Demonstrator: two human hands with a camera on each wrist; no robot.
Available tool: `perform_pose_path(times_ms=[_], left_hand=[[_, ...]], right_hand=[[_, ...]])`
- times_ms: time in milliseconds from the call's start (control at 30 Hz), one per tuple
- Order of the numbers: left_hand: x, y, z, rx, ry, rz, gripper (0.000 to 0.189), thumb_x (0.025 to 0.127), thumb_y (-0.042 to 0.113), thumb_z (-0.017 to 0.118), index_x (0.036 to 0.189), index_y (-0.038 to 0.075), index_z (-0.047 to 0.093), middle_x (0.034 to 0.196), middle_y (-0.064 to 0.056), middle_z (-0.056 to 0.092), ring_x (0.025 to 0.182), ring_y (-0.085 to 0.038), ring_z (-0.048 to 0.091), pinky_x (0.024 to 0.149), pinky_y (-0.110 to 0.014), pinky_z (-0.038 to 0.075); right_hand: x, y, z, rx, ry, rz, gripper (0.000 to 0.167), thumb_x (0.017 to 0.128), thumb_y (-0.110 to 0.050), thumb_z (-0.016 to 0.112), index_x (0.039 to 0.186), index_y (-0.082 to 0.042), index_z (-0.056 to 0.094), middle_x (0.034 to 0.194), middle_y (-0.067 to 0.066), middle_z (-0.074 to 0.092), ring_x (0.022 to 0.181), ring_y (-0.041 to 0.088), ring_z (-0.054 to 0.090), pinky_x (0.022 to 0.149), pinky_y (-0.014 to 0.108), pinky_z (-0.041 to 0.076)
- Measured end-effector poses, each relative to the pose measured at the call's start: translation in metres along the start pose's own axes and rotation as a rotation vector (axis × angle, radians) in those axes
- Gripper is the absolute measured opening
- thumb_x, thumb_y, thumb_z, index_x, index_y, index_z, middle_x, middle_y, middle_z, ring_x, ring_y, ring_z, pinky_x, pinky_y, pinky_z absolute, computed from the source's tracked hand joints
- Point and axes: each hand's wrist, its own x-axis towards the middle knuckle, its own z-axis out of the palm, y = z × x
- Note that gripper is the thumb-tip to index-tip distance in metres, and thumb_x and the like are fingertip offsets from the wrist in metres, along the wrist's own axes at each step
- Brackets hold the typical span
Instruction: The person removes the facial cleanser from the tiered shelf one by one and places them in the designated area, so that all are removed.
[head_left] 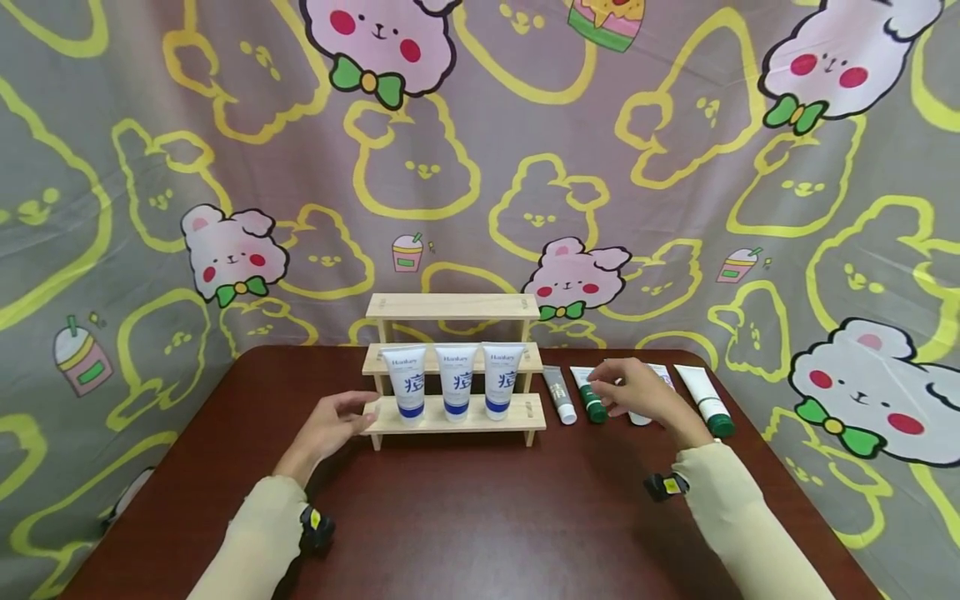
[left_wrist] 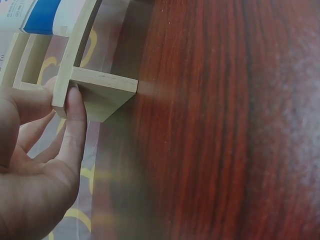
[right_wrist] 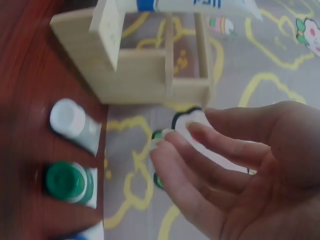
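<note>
Rack (head_left: 453, 307): pale wood, three tiers, upright on the table (head_left: 465, 525), in front of the curtain (head_left: 450, 250). Gripped at the left end of its lowest tier (head_left: 532, 412) by the left hand (head_left: 333, 425). In the left wrist view, pinched there between thumb and fingers, with a fingertip against the underside of the board, close to the side support (left_wrist: 102, 92).

On the lowest tier: three white tubes (head_left: 456, 383), side by side in a row, upright on their caps, each with blue lettering and a blue band near the bottom. In the head view, tops overlapping the middle tier.

Right hand (head_left: 630, 390): raised to the right of the rack, grasping nothing. Thumb and fingers loosely bent; in the right wrist view, apart from the rack and from the caps in sight.

Near its fingertips in the head view: green tube (head_left: 593, 406), lying on the table, cap toward the near side. Just left of that, between it and the rack: grey tube (head_left: 558, 392) with white cap, also lying. Behind the right hand, mostly hidden: something pale with pink marking (head_left: 663, 377), details not readable. Farther right: large tube (head_left: 701, 392), white with green cap, lying.

Outermost: cream sleeves (head_left: 258, 533) on both arms, with a black device (head_left: 317, 529) at each wrist. Curtain grey, patterned with yellow outlines and white rabbits.
</note>
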Motion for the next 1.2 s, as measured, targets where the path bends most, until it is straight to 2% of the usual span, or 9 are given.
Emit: perform_pose_path(times_ms=[133,267,433,567,900,1200], left_hand=[[0.0,-0.002,0.0,-0.011,-0.003,0.012,0.042,0.097,0.017,0.073,0.137,0.009,0.066,0.145,-0.019,0.061,0.113,-0.028,0.068,0.1,-0.046,0.056],[0.001,-0.002,-0.001,-0.011,0.0,0.015,0.041,0.096,0.016,0.073,0.136,0.009,0.066,0.145,-0.019,0.061,0.113,-0.028,0.068,0.1,-0.047,0.056],[0.001,-0.002,-0.001,-0.005,0.002,0.016,0.042,0.096,0.016,0.073,0.136,0.01,0.066,0.145,-0.019,0.062,0.113,-0.029,0.068,0.1,-0.047,0.056],[0.001,-0.003,-0.001,-0.01,0.004,0.016,0.041,0.096,0.016,0.074,0.136,0.009,0.067,0.144,-0.019,0.062,0.112,-0.029,0.068,0.099,-0.047,0.056],[0.002,-0.005,-0.001,-0.014,0.0,0.0,0.042,0.096,0.018,0.073,0.137,0.012,0.066,0.146,-0.018,0.061,0.117,-0.031,0.067,0.101,-0.048,0.056],[0.002,-0.004,-0.001,-0.018,0.006,-0.017,0.042,0.097,0.018,0.073,0.137,0.013,0.066,0.147,-0.017,0.06,0.118,-0.031,0.067,0.104,-0.05,0.054]], right_hand=[[0.009,-0.01,0.009,-0.001,0.046,-0.033,0.022,0.102,-0.013,0.064,0.117,0.002,0.07,0.11,0.023,0.074,0.077,0.021,0.074,0.069,0.041,0.064],[0.016,-0.022,0.018,0.031,0.071,-0.039,0.022,0.102,-0.015,0.064,0.116,0.001,0.071,0.109,0.023,0.074,0.081,0.024,0.075,0.071,0.043,0.064],[0.023,-0.035,0.028,0.051,0.079,-0.04,0.024,0.101,-0.017,0.067,0.118,-0.001,0.07,0.114,0.022,0.072,0.081,0.019,0.072,0.071,0.035,0.063],[0.027,-0.042,0.037,0.024,0.093,-0.082,0.027,0.099,-0.019,0.069,0.121,-0.003,0.07,0.116,0.018,0.073,0.086,0.022,0.072,0.072,0.033,0.061],[0.036,-0.055,0.066,0.056,0.096,-0.189,0.034,0.096,-0.018,0.074,0.126,-0.005,0.067,0.115,0.016,0.076,0.104,0.031,0.073,0.09,0.048,0.059],[0.043,-0.059,0.088,0.117,0.097,-0.18,0.04,0.094,-0.019,0.077,0.13,-0.009,0.064,0.123,0.016,0.074,0.114,0.032,0.071,0.099,0.054,0.055]])
